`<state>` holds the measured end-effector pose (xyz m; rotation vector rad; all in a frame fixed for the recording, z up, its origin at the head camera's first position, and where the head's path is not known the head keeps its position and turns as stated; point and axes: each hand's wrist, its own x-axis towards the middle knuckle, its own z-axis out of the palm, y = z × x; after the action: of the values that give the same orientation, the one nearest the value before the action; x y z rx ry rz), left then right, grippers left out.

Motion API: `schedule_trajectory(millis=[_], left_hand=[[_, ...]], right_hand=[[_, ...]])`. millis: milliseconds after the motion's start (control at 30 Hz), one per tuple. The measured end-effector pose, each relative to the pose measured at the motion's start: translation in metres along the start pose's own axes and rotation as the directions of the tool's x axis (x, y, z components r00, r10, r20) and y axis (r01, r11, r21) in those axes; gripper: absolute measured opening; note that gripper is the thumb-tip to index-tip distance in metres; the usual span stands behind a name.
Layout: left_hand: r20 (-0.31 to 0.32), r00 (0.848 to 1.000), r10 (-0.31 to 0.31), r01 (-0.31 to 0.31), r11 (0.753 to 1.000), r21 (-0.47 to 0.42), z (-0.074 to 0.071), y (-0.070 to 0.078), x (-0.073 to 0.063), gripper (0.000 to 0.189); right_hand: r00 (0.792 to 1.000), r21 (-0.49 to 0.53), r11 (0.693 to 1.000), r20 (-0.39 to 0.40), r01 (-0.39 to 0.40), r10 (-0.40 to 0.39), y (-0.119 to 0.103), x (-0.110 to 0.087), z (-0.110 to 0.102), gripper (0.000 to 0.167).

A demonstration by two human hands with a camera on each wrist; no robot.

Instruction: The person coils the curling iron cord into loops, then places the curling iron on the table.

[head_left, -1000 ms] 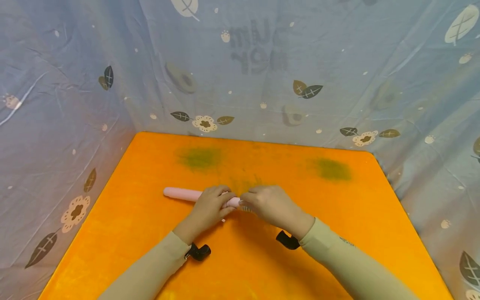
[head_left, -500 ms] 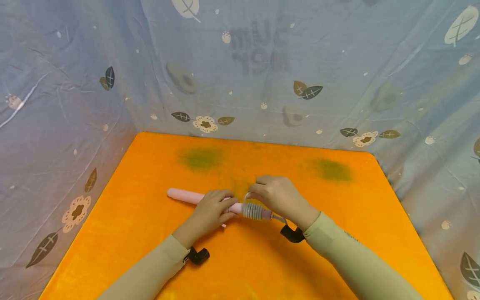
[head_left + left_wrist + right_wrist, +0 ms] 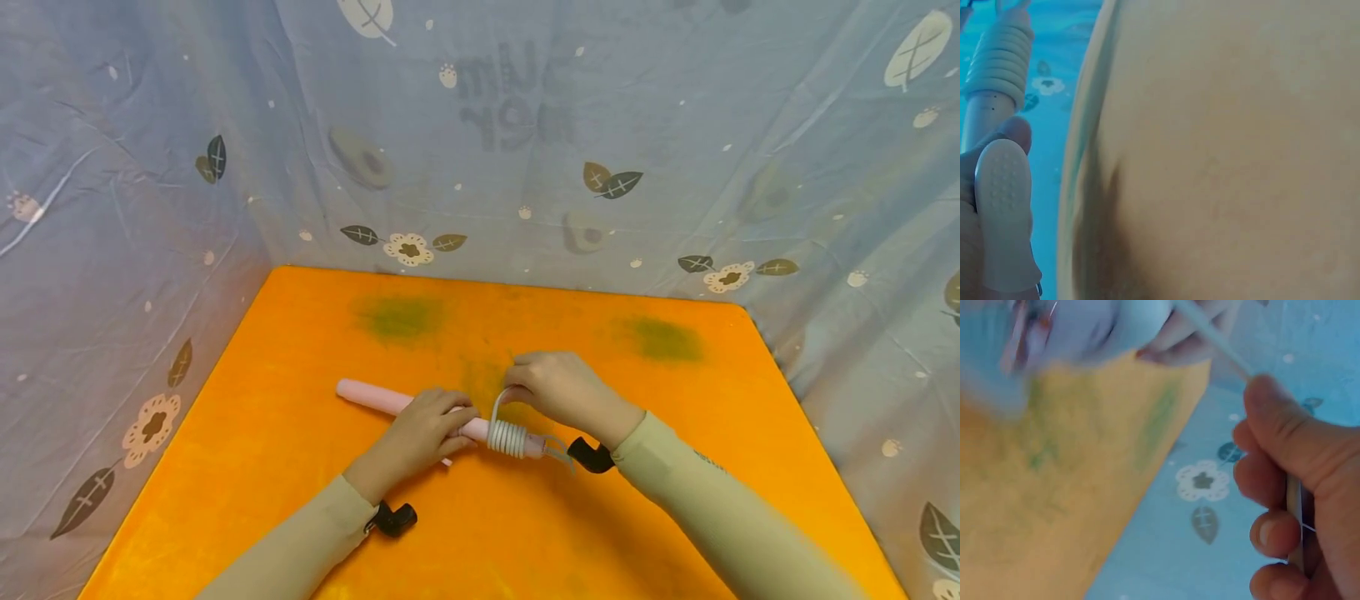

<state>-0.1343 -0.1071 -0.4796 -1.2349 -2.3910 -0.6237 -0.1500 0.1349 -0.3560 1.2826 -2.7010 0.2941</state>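
A pink curling iron point(image 3: 375, 396) slants across the middle of the table, its barrel pointing left. My left hand point(image 3: 431, 429) grips it around the middle. In the left wrist view, its clamp lever point(image 3: 1004, 212) with small raised bumps shows beside the thumb. Several tight turns of pale cord point(image 3: 507, 439) are wound around the handle, right of my left hand. My right hand point(image 3: 566, 392) is above and right of these turns, pinching the cord, which rises from the coil. In the right wrist view, the taut cord point(image 3: 1219, 344) runs into my curled fingers.
The table has an orange cover point(image 3: 480, 533) with two greenish patches near the back. A blue patterned curtain point(image 3: 525, 167) hangs along the back and sides. Black wrist mounts point(image 3: 395, 518) stick out under both sleeves.
My right hand has moved from the handle up and to the right, uncovering the cord coil and drawing a length of cord upward. The iron's handle end has tipped slightly toward me.
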Motion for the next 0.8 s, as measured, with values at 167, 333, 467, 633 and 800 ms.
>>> schedule_trajectory(millis=[167, 333, 467, 633, 800], left_hand=[[-0.004, 1.0, 0.006, -0.006, 1.0, -0.009, -0.001, 0.003, -0.001, 0.033], [-0.045, 0.999, 0.029, -0.029, 1.0, -0.004, -0.002, 0.001, -0.001, 0.035], [-0.082, 0.995, 0.056, -0.056, 0.998, 0.005, -0.005, -0.002, 0.0, 0.036], [-0.12, 0.992, 0.046, -0.051, 0.998, -0.04, -0.01, -0.003, 0.002, 0.036], [-0.167, 0.986, 0.005, -0.021, 0.995, -0.093, -0.016, -0.003, 0.004, 0.037]], right_hand=[[0.996, 0.069, 0.996, 0.074, -0.049, 0.044, 0.016, 0.0, 0.008, 0.012], [0.997, 0.085, 0.995, 0.062, -0.059, 0.054, 0.025, -0.002, 0.016, 0.013], [0.999, 0.052, 0.998, 0.018, -0.037, 0.036, 0.03, -0.002, 0.02, 0.013], [0.999, 0.077, 0.997, -0.033, -0.028, 0.031, 0.035, -0.003, 0.03, 0.014], [0.994, 0.187, 0.978, -0.031, -0.097, 0.104, 0.034, -0.003, 0.046, 0.017]])
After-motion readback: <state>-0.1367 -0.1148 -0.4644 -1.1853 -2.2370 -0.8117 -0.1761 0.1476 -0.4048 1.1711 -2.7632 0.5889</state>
